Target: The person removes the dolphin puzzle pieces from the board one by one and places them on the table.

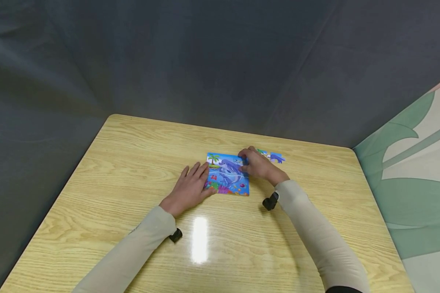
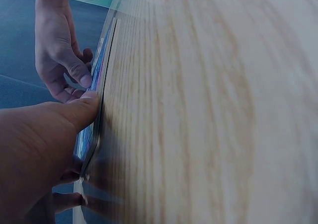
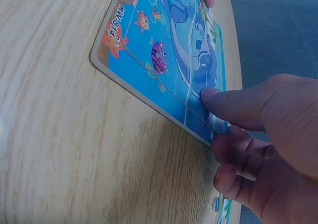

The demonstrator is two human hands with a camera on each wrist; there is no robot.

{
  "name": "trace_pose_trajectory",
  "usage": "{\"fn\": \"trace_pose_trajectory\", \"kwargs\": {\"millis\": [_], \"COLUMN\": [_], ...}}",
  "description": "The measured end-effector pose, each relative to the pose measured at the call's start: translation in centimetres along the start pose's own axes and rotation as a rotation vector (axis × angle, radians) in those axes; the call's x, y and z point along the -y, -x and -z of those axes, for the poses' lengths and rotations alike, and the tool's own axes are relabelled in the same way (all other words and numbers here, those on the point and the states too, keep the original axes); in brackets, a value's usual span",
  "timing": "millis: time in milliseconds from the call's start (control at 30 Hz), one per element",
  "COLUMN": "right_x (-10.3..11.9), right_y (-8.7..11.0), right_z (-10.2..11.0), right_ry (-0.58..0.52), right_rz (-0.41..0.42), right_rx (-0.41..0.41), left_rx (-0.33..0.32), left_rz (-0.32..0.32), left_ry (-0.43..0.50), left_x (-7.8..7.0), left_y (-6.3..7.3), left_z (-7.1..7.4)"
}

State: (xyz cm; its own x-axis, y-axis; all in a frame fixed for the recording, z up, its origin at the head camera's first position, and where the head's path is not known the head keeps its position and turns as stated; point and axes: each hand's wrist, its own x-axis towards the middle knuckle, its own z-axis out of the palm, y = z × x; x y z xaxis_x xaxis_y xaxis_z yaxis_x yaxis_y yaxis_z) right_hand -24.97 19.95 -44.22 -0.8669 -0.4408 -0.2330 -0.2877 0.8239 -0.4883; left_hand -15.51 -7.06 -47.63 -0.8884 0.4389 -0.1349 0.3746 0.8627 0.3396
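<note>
A jigsaw puzzle board with a dolphin, a palm tree and sea creatures lies flat on the table. My left hand rests along its left side, fingers extended and thumb on the lower edge; in the left wrist view the thumb lies on the board's rim. At the upper right corner my right hand pinches a puzzle piece between thumb and curled fingers, at the board's surface. The fingers largely hide that piece. In the right wrist view the thumb touches the dolphin picture.
Loose puzzle pieces lie just beyond the right hand, partly covered by it. The wooden table ends at a dark curtain behind. A leaf-patterned cloth hangs at the right.
</note>
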Motion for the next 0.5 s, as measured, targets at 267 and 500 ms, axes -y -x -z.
{"fn": "trace_pose_trajectory", "kwargs": {"millis": [267, 500], "right_x": [-0.13, -0.1], "right_y": [0.06, 0.12], "right_z": [0.0, 0.1], "right_ry": [0.005, 0.021], "right_rz": [0.042, 0.031], "right_rx": [0.003, 0.013], "left_rx": [0.005, 0.014], "left_rz": [0.002, 0.008], "left_ry": [0.0, -0.002], "left_x": [0.04, 0.01], "left_y": [-0.08, -0.08], "left_z": [-0.07, -0.02]}}
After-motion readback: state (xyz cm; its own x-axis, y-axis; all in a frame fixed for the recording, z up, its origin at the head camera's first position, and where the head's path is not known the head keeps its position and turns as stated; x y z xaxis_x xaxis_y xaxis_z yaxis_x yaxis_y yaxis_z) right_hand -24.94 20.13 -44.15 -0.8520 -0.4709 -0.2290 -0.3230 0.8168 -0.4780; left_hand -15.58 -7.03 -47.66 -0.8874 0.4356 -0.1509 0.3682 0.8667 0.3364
